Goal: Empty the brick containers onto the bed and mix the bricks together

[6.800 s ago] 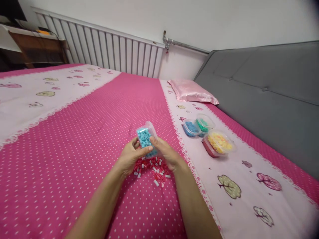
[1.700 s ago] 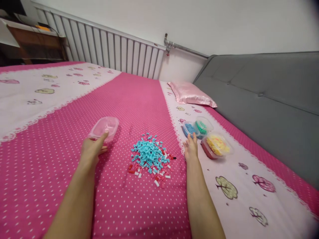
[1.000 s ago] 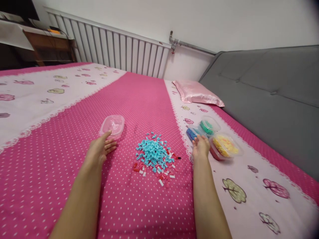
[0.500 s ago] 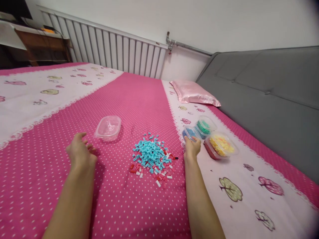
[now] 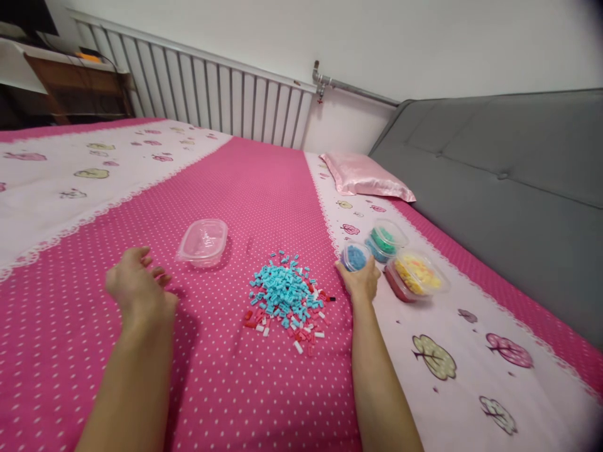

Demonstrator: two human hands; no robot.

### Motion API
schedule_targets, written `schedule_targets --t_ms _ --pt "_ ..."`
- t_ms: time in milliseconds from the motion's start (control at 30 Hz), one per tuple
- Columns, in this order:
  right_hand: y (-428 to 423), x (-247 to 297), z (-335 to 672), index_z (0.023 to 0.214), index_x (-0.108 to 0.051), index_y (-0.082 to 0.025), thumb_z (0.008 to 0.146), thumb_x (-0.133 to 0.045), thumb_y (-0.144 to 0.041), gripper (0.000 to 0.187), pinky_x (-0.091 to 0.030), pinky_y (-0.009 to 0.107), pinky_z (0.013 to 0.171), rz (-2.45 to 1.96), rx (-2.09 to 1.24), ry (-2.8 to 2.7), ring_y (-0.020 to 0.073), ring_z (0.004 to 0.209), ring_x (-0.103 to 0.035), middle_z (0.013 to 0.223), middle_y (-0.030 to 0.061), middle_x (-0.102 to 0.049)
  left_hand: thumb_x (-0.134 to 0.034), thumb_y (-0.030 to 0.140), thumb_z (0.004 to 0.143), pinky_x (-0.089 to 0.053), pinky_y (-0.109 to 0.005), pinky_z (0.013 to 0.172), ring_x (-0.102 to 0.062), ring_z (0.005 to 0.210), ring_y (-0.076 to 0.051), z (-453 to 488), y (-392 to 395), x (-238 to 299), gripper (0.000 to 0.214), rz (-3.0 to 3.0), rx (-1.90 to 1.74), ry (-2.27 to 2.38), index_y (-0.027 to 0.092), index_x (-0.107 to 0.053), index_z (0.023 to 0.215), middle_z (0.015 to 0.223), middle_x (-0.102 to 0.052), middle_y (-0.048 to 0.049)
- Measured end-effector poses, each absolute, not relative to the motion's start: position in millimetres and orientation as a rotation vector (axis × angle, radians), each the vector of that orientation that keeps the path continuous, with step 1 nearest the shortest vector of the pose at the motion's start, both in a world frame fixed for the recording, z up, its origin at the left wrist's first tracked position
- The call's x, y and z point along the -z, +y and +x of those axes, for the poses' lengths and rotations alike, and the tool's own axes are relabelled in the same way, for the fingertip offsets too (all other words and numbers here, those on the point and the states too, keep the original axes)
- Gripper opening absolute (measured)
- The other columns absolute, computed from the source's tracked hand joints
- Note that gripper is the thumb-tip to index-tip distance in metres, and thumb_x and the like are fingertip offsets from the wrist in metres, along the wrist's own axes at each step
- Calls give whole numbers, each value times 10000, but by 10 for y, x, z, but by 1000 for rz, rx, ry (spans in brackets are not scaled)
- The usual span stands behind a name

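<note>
My right hand [image 5: 362,282] is wrapped round the near side of a small clear plastic container of dark blue pieces [image 5: 355,257], thumb at its left and fingers at its right. My left hand [image 5: 141,285] hovers over the pink bedspread with its fingers loosely apart and nothing in it. Just beyond it stands a clear plastic container [image 5: 205,242] with no pieces visible inside. Between my hands lies a heap of small light blue plastic pieces [image 5: 285,290], with red, pink and white pieces [image 5: 306,333] scattered along its near edge.
To the right of my right hand stand stacked clear containers with green and blue pieces [image 5: 384,240] and with yellow and red pieces [image 5: 417,276]. A pink pillow [image 5: 365,176] lies further back, against a grey padded headboard [image 5: 499,157]. A white radiator [image 5: 211,94] lines the wall.
My right hand has spread round the blue-filled container, which has shifted slightly left, away from the stacked containers. My left hand has drifted a little to the left.
</note>
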State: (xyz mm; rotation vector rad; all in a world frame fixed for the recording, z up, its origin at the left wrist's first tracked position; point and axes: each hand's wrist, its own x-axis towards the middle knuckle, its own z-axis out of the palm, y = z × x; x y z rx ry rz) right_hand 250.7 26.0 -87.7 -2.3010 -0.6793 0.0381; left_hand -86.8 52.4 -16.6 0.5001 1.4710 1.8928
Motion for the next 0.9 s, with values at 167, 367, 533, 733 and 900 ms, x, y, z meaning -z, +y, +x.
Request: schedule_targets --t_ms 167,367,533,733,900 --pt "300 963 2539 1381 -336 -61 605 -675 -532 969 -418 462 925 -2225 -56 -627 382 1165 -493 1256 268 -503 -539 110 575 -277 -242 464 -389 482 -55 -714 457 61 206 432 -1928 1388 134 -469 767 718 -472 32" --pt "344 833 2543 1309 -430 -19 647 -658 -488 843 -389 386 991 -2057 -113 -670 314 1179 -512 1251 233 -546 -578 182 617 -288 -217 476 -388 473 -46 -457 411 122 155 684 -1748 1280 118 -533 751 694 -534 19" --pt "293 516 2115 1300 -439 -100 654 -678 -477 786 -449 362 922 -1347 -588 -894 243 1075 -584 1216 133 -592 -720 385 635 -431 -251 611 -567 661 -116 -61 248 261 378 1018 -1250 1105 132 -627 900 849 -639 -36" --pt "47 277 1380 1217 -498 -205 655 -731 -396 638 -427 377 980 -891 -1106 -1169 227 1089 -575 1204 69 -599 -694 489 700 -490 -310 843 -620 988 -197 136 106 265 490 788 -1094 686 179 -620 1072 1115 -660 -82" --pt "-43 231 1361 1315 -433 -250 672 -729 -461 738 -346 436 1074 -883 -1258 -1302 250 1257 -447 1355 58 -487 -768 375 634 -540 -296 753 -662 890 -211 22 149 212 428 773 -1136 694 166 -667 994 975 -714 -62"
